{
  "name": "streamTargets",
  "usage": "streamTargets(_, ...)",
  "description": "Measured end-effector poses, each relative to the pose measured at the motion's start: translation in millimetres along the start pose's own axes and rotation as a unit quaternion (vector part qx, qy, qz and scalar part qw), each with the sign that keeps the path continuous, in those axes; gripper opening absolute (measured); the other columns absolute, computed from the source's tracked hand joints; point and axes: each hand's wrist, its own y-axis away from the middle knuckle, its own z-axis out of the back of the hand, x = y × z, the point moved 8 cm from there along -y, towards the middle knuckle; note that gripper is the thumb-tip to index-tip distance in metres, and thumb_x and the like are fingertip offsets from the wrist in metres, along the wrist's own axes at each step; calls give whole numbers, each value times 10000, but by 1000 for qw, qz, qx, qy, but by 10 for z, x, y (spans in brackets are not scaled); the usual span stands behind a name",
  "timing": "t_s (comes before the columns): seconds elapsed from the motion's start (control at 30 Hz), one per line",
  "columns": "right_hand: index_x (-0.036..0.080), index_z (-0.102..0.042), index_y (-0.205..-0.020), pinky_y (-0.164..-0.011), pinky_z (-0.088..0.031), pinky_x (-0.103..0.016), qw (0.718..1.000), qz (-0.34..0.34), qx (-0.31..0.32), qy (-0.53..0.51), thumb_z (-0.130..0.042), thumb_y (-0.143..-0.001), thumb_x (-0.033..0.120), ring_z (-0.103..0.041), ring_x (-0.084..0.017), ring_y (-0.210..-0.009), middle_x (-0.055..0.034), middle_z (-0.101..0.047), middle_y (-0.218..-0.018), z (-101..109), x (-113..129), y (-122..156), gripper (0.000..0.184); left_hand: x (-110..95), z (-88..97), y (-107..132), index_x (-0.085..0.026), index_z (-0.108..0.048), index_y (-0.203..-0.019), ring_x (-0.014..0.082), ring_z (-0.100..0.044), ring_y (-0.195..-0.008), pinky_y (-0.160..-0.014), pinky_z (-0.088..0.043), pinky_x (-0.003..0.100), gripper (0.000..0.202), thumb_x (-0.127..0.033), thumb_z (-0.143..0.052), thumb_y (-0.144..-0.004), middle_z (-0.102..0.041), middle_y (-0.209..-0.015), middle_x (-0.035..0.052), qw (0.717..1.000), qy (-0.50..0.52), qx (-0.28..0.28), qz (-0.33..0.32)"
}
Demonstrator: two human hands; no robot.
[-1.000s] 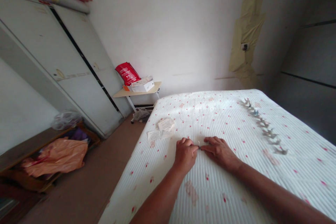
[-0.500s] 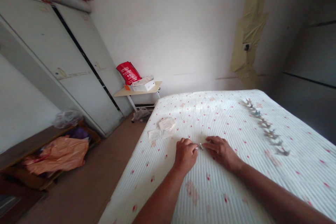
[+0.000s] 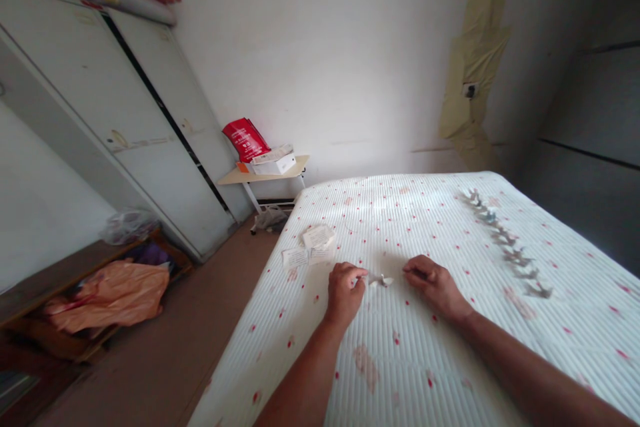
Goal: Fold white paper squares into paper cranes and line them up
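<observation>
The left hand (image 3: 346,290) is partly open, its thumb and forefinger parted just beside a small folded paper bird (image 3: 384,281). The right hand (image 3: 433,283) is loosely curled, near the bird on its opposite side; whether its fingertips meet cannot be told. The bird lies on the bed (image 3: 415,360) between the 2 hands, free of both. The bed cover is ribbed and white, with red dots. Printed paper slips (image 3: 319,238) lie beyond the left hand, toward the bed's left edge. A row of similar folded birds (image 3: 515,255) runs along the bed, well apart from the right hand. Past the far left corner, 1 side table (image 3: 233,177) carries 1 red bag (image 3: 246,140) and 1 white box (image 3: 276,165). Farther left stands a pale cabinet (image 3: 140,140).
</observation>
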Motion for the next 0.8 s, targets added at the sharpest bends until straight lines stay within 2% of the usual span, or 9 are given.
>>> streamTargets(0.1, 185, -596, -747, -654, -441, -274, 996, 29, 46, 67, -554, -758, 294, -576, -150, -698, -31, -613, -768, -122, 201, 46, 116, -36, -71, -50, -221, -708, -826, 157, -569, -859, -837, -431, 299, 207, -102, -603, -692, -665, -818, 0, 999, 11, 34, 1)
streamTargets(0.27, 174, -615, -739, -671, -394, -287, 983, 52, 53, 170, -628, -732, 319, -575, -167, -724, -40, -628, -777, -257, 406, 71, 146, -119, -212, -151, -273, -712, -909, 160, -566, -889, -879, -414, 304, 236, -191, -633, -702, -672, -825, -23, 995, 2, 103, -2)
streamTargets(0.47, 175, -631, -724, -704, -353, -298, 969, 44, 43, 240, -621, -745, 272, -585, -175, -751, -41, -638, -776, -353, 415, 28, 100, -150, -317, -211, -297, -727, -808, 167, -561, -927, -870, -388, 299, 157, -222, -629, -711, -683, -829, -35, 988, -42, 148, 20)
streamTargets(0.8, 179, -614, -661, -661, -323, -265, 967, 49, 40, 247, -564, -760, 225, -564, -139, -671, -24, -633, -713, -432, 375, -5, 120, -121, -369, -227, -275, -706, -770, 162, -556, -931, -862, -348, 311, 116, -271, -595, -737, -682, -853, -38, 981, -90, 169, 30)
